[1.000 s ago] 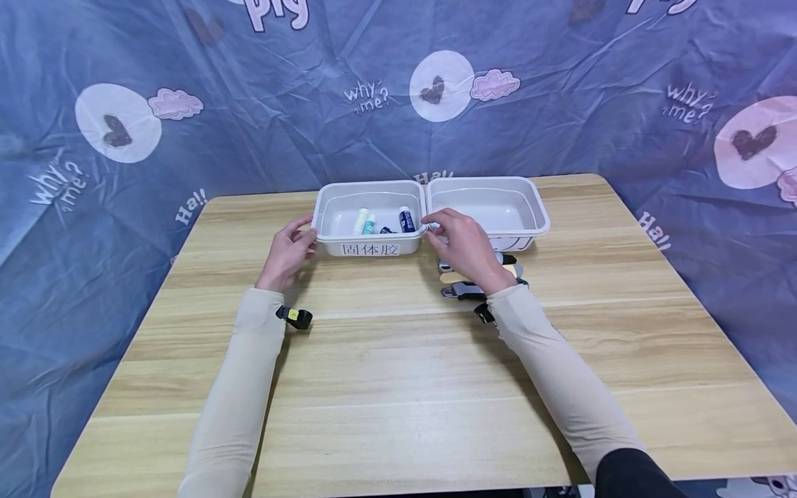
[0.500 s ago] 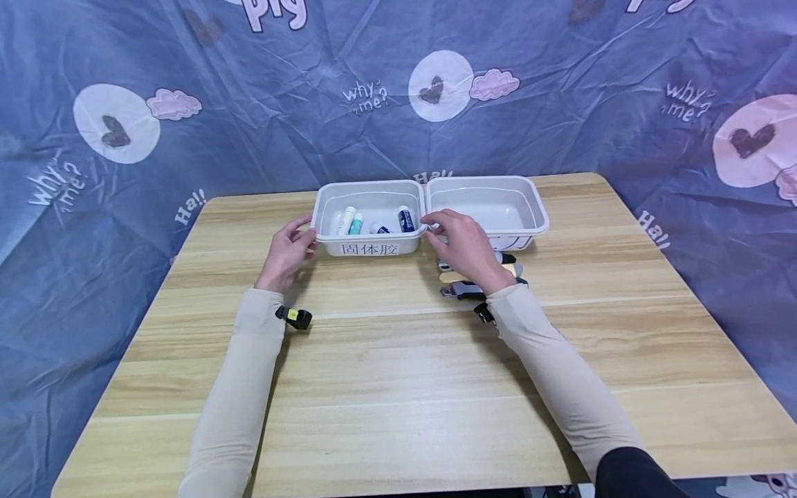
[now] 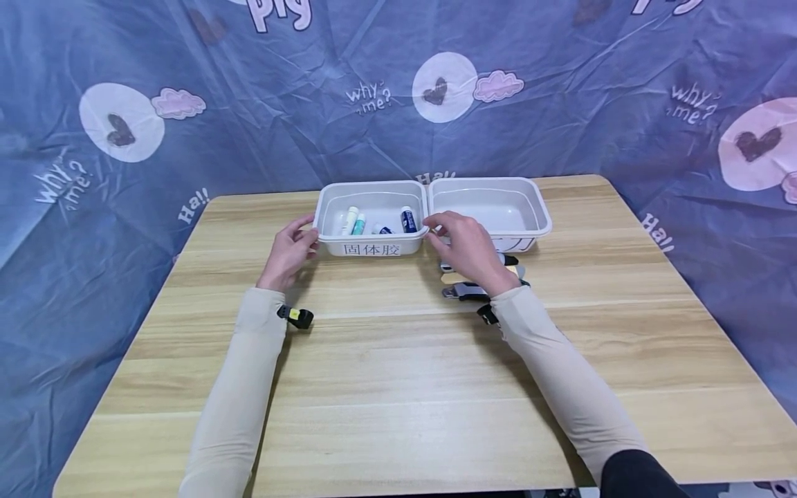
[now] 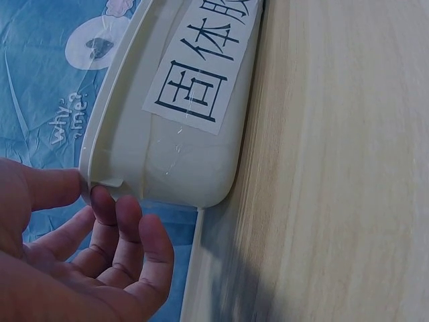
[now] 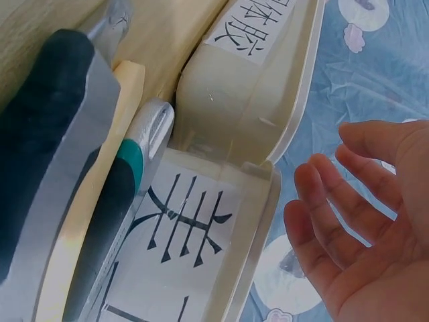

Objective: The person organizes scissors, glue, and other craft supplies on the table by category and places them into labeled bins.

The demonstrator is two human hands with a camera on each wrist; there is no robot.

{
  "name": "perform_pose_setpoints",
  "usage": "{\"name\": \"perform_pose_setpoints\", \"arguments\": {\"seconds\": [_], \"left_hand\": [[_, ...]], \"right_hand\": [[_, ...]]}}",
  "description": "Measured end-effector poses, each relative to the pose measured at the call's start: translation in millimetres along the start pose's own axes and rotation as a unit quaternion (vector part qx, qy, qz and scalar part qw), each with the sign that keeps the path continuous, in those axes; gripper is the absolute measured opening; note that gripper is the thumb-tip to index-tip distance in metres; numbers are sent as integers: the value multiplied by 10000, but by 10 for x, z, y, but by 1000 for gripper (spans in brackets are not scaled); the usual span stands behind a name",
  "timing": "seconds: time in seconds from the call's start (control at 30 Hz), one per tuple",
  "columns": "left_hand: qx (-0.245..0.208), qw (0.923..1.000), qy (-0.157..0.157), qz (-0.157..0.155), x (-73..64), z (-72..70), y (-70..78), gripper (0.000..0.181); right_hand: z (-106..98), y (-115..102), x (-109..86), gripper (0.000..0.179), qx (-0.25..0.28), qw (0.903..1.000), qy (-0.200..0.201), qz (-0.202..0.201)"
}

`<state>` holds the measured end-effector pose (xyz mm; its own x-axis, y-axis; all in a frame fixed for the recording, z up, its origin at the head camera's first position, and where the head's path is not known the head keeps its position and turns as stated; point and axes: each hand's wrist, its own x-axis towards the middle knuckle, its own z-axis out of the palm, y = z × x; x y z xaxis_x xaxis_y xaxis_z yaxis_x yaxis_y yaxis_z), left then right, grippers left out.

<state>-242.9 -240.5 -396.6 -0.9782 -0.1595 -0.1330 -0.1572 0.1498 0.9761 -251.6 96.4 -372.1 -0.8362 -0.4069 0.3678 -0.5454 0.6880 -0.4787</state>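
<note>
My left hand [image 3: 288,254] pinches the rim at the front left corner of the left white bin [image 4: 188,164], thumb above and index finger below. That bin has a label with Chinese characters on its front. A white glue stick [image 3: 350,220], a teal one [image 3: 359,224], a dark blue one [image 3: 408,219] and a partly hidden blue-and-white one [image 3: 382,229] lie inside. My right hand [image 5: 375,215] is near the corner where both bins meet, its fingers loosely bent and apart from the rim in the right wrist view. The right white bin [image 3: 492,185] stands alongside.
In front of the right bin lie a grey-and-black utility knife [image 3: 467,290], a wooden-coloured flat piece [image 5: 100,178] and a black-and-teal knife [image 5: 127,168], partly under my right arm. A blue printed cloth [image 3: 280,124] hangs behind the wooden table [image 3: 386,387].
The white and teal glue sticks, and the partly hidden one, have shifted left inside the left bin. Both hands keep their places. The view has moved very slightly.
</note>
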Motion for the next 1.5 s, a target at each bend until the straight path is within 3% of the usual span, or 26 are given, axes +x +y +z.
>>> {"name": "perform_pose_setpoints", "arguments": {"seconds": [0.5,1.03,1.3,1.5], "left_hand": [[-9,10000,22,1,27,-16,-34,47],[-39,10000,15,-3,13,-18,-14,47],[-17,10000,2,3,11,-9,-20,46],[-12,10000,-37,-44,11,-14,-16,47]], "right_hand": [[-74,125,-159,21,-57,9998,-40,-190],[-219,295,-474,20,-649,9959,-222,-582],[-322,497,-619,17,-791,9936,-341,-736],[-373,643,-771,18,-859,9935,-414,-625]]}}
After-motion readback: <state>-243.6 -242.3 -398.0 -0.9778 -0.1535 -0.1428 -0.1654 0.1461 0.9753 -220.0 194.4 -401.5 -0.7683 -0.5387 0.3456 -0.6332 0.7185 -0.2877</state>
